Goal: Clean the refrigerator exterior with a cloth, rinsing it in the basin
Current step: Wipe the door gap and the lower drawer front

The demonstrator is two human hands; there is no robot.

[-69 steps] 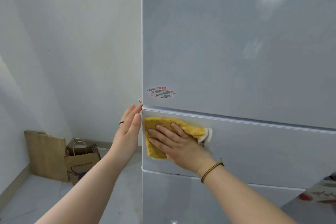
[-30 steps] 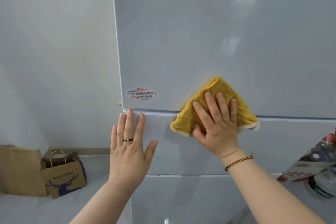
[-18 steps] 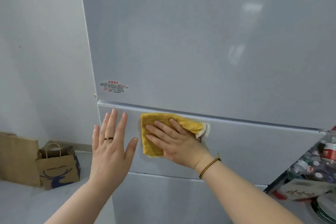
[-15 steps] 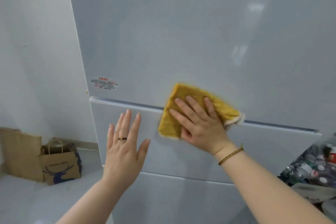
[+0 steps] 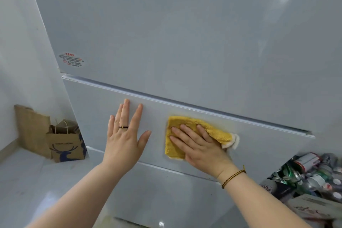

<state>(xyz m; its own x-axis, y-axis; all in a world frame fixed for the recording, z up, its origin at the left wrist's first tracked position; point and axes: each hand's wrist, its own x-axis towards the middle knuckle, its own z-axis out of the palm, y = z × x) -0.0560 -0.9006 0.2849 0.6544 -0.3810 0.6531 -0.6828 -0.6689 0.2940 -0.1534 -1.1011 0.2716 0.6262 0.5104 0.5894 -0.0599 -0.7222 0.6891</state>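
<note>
The pale grey refrigerator (image 5: 185, 33) fills most of the view, with a large upper door, a middle drawer front and a lower panel. A yellow cloth (image 5: 177, 135) with a white edge lies flat on the middle drawer front, just under the seam. My right hand (image 5: 201, 146) presses it against the panel with straight fingers. My left hand (image 5: 125, 137), wearing a dark ring, rests flat on the same panel to the left of the cloth, fingers spread. No basin is in view.
A small red and black label (image 5: 71, 59) sits at the upper door's lower left corner. Two brown paper bags (image 5: 63, 140) stand on the floor by the white wall at left. A heap of bottles and cans (image 5: 312, 174) lies at lower right.
My right hand slid the cloth down from the door seam onto the middle drawer front. My left hand stayed flat on the panel. The view shifted so the refrigerator looks tilted.
</note>
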